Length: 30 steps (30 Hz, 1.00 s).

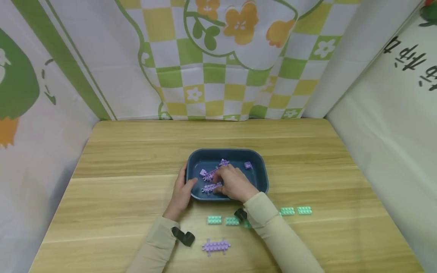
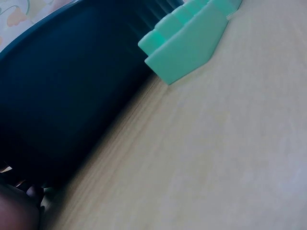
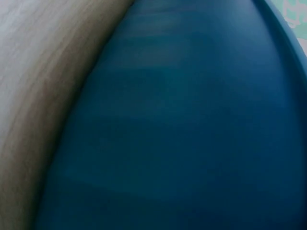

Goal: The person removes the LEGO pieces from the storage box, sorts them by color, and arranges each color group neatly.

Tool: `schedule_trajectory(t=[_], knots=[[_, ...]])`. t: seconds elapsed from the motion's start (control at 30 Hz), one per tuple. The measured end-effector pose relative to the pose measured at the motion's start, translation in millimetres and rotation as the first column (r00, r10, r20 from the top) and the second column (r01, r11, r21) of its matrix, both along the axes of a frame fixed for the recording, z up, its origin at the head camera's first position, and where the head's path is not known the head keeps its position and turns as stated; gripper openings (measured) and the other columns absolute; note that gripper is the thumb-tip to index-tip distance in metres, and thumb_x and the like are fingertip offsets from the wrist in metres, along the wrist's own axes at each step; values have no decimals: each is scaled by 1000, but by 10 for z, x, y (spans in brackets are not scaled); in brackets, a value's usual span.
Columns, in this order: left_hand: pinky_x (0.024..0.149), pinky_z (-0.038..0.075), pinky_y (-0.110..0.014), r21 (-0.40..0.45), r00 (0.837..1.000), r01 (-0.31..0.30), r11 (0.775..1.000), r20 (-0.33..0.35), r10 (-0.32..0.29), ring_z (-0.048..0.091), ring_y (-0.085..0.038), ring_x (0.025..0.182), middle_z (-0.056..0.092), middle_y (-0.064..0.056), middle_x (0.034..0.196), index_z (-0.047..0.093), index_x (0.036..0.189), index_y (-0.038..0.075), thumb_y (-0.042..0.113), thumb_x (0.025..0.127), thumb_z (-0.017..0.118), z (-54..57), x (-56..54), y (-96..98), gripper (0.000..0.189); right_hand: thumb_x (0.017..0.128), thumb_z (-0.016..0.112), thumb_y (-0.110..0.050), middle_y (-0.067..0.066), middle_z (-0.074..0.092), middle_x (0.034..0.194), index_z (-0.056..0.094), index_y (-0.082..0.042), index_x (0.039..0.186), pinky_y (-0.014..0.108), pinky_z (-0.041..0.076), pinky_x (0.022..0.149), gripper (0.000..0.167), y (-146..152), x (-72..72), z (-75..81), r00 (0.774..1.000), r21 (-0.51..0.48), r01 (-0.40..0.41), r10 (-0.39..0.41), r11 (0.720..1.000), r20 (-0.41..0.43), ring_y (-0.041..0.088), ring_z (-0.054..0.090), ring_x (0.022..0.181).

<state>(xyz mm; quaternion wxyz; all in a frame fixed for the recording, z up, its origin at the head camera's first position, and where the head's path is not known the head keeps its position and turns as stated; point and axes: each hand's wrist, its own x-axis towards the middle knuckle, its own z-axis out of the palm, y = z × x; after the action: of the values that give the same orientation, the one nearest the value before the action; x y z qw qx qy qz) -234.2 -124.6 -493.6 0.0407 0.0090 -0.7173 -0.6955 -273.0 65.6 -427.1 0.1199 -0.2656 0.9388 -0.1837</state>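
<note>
A dark blue tray [image 1: 257, 167] stands on the table in the head view, holding several purple toy building pieces [image 1: 209, 175]. My left hand [image 1: 181, 194] grips its left side, thumb over the rim and fingers along the outer wall. Inside the tray, my right hand [image 1: 235, 184] reaches down with bent fingers among the purple pieces. Its fingertips are beside a studded purple piece [image 1: 209, 188]; whether they pinch it is hidden. A small purple square piece [image 1: 247, 165] lies apart at the tray's right. The tray's outer wall fills much of the right wrist view [image 3: 192, 120].
Below the tray, several mint green bricks [image 1: 214, 220] form a row, partly covered by the right forearm. Another mint brick [image 1: 304, 210] ends the row at right. A purple studded piece with side pegs [image 1: 216, 246] lies nearer the front. A patterned curtain [image 1: 235, 91] hangs behind the table.
</note>
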Motion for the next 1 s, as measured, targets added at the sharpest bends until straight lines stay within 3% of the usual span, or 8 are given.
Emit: schedule_trajectory(t=[0.1, 0.37, 0.63, 1.0], knots=[[117, 18, -48, 3, 1000, 0, 1000, 6, 0, 26, -33, 142, 29, -17, 155, 28, 152, 7, 4, 93, 51, 9, 7, 3, 63, 77, 83, -27, -5, 64, 91, 73, -17, 96, 39, 44, 81, 24, 9, -2, 3, 1000, 6, -4, 4, 1000, 0, 17, 51, 89], [117, 16, -45, 22, 999, 12, 1000, 42, -13, 23, -32, 143, 26, -18, 156, 26, 152, 5, 1, 94, 50, 60, 9, -2, 63, 79, 81, -28, -4, 66, 102, 74, -18, 99, 42, 45, 88, 23, 46, -3, 3, 1000, 17, -13, 13, 1000, 0, 19, 52, 96], [117, 16, -46, 7, 998, 28, 1000, 61, -28, 21, -37, 143, 24, -24, 155, 24, 150, -5, -3, 93, 48, 385, 119, 33, 62, 80, 80, -28, -5, 64, 100, 72, -18, 99, 40, 45, 90, 23, 102, 19, 26, 1000, -22, 4, -4, 1000, -14, 17, 54, 97], [117, 16, -45, 18, 998, 35, 999, 55, -36, 21, -36, 143, 24, -24, 155, 24, 150, -5, -3, 94, 47, 395, 119, 35, 60, 85, 75, -24, -2, 65, 107, 70, -16, 112, 37, 51, 90, 28, 206, 59, 98, 999, -96, 8, -13, 995, -47, 15, 62, 98]])
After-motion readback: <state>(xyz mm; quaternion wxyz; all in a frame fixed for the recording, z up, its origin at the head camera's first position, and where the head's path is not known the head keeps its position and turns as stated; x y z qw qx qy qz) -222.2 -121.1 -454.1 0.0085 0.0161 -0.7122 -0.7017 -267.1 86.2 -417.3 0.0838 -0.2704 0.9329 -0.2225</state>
